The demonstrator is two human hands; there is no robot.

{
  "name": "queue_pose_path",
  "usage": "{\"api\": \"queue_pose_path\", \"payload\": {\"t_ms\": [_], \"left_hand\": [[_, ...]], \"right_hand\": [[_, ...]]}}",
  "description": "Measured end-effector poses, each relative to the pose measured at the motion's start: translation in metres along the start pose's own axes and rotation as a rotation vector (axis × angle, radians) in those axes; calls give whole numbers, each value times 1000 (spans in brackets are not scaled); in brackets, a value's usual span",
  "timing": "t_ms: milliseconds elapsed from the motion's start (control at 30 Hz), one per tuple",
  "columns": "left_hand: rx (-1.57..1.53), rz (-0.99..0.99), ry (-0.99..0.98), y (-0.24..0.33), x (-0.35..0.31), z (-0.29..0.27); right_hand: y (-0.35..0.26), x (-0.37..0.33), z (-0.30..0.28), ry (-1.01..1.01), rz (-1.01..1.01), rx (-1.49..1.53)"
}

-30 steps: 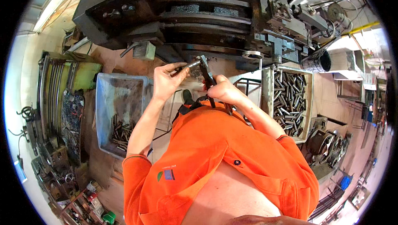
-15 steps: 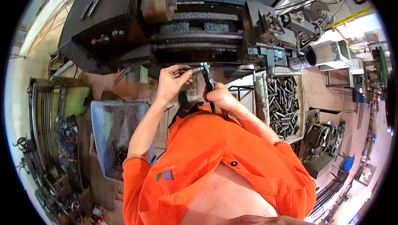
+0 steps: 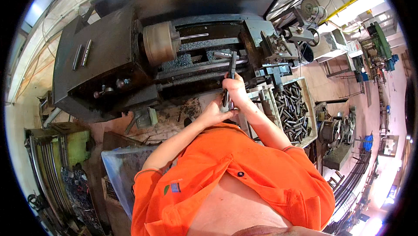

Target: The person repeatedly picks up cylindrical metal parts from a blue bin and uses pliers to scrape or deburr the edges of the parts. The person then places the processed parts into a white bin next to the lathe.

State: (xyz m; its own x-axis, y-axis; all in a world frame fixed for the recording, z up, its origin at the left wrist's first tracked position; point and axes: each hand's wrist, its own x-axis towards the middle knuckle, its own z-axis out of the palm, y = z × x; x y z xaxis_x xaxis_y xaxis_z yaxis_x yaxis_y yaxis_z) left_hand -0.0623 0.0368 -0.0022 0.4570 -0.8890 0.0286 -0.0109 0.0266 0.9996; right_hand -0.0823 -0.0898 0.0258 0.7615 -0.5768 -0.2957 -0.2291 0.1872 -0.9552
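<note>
My right hand is closed around a long, dark metal hand tool with a narrow jawed head; I cannot make out its exact kind. A short steel pin lies crosswise at that head, over the lathe bed. Just below, my left hand is closed at the tool's lower end, its fingers partly hidden. Above and left of both hands, a lathe chuck looks blurred, with a thin bright rod extending from its right side.
Two metal rods lie on the dark headstock. The carriage and tool post stand right of the bed. A wooden-rimmed box holds many short steel pins at my right. At lower left is a bluish plastic bin; metal chips litter the bed.
The tool has risen over the lathe bed with my right hand. My left hand has left the pin and come down to the tool's lower end. The view has shifted toward the lathe.
</note>
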Motion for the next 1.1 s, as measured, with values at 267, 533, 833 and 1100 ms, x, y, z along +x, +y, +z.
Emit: {"api": "queue_pose_path", "payload": {"t_ms": [267,533,833,1100], "left_hand": [[-436,-258,-39,-12,52,-16],[-674,-135,-12,4,78,-17],[-598,-128,137,9,70,-21],[-562,-200,234,18,50,-39]], "right_hand": [[-17,34,-1,-26,1,39],[-36,72,-6,-123,-110,-187],[-44,75,10,-210,-70,-300],[-37,74,44,-250,-69,-450]]}}
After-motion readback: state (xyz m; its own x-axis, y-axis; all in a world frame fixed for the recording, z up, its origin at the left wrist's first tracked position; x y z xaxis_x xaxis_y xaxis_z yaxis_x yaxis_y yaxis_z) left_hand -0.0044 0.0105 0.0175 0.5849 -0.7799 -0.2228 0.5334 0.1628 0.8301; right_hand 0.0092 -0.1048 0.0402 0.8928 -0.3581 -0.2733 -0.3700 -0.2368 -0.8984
